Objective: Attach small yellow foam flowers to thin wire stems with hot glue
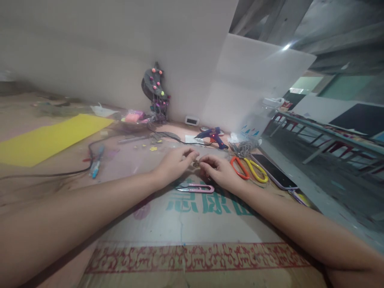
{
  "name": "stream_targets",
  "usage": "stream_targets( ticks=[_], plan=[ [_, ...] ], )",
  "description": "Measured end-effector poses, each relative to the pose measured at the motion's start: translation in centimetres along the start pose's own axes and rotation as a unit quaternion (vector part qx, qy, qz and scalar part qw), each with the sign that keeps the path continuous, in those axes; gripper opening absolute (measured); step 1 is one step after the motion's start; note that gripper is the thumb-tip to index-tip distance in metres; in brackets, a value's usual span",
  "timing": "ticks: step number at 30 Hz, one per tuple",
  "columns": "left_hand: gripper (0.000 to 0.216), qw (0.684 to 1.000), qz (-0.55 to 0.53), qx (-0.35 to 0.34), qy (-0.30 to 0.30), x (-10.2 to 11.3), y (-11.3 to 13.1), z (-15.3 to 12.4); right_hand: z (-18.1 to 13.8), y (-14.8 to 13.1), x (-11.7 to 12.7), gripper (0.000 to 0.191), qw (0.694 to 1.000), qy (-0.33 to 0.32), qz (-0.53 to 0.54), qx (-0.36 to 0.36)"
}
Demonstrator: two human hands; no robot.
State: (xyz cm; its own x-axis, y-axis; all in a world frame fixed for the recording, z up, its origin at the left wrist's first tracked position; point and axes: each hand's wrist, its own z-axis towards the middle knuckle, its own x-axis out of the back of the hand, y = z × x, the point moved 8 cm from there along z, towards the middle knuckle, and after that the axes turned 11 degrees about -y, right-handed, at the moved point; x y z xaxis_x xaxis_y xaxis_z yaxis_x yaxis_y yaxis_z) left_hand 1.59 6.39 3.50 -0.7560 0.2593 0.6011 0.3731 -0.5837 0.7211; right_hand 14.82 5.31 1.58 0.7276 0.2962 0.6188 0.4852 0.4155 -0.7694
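My left hand [177, 165] and my right hand [221, 170] come close together over the printed board, both with fingers closed in a pinch. A small brownish piece [196, 163] shows between their fingertips; it is too small and blurred to name. Just below the hands lie pink-handled thread snips [196, 188], blades to the left. Scissors with one orange and one yellow handle loop [256, 169] rest right beside my right hand. Behind the hands lies a blue glue gun [213, 137] with an orange trigger and a small red light.
At the back stands a dark crescent-shaped ornament [153, 85] with coloured balls. A yellow sheet [57, 138], a pen [96, 162] and a black cable lie left. On the right are a phone [274, 171], grey yarn [247, 148] and the table edge. A small digital display [192, 121] stands behind.
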Motion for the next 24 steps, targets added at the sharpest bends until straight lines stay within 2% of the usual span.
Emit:
stream_targets(
  ticks=[4,10,24],
  plan=[
    [0.029,0.999,-0.024,0.015,0.025,0.3,-0.9,0.1,-0.1,0.0,0.0,0.014,1.0,0.003,0.001,-0.001],
    [0.02,0.998,-0.039,0.037,0.017,0.0,-1.7,0.1,-0.1,-0.1,-0.1,0.015,1.0,-0.003,0.004,0.002],
    [0.019,0.999,-0.032,0.03,0.026,-0.1,-1.6,0.2,-0.1,0.1,-0.2,0.015,1.0,-0.009,0.009,-0.002]
  ],
)
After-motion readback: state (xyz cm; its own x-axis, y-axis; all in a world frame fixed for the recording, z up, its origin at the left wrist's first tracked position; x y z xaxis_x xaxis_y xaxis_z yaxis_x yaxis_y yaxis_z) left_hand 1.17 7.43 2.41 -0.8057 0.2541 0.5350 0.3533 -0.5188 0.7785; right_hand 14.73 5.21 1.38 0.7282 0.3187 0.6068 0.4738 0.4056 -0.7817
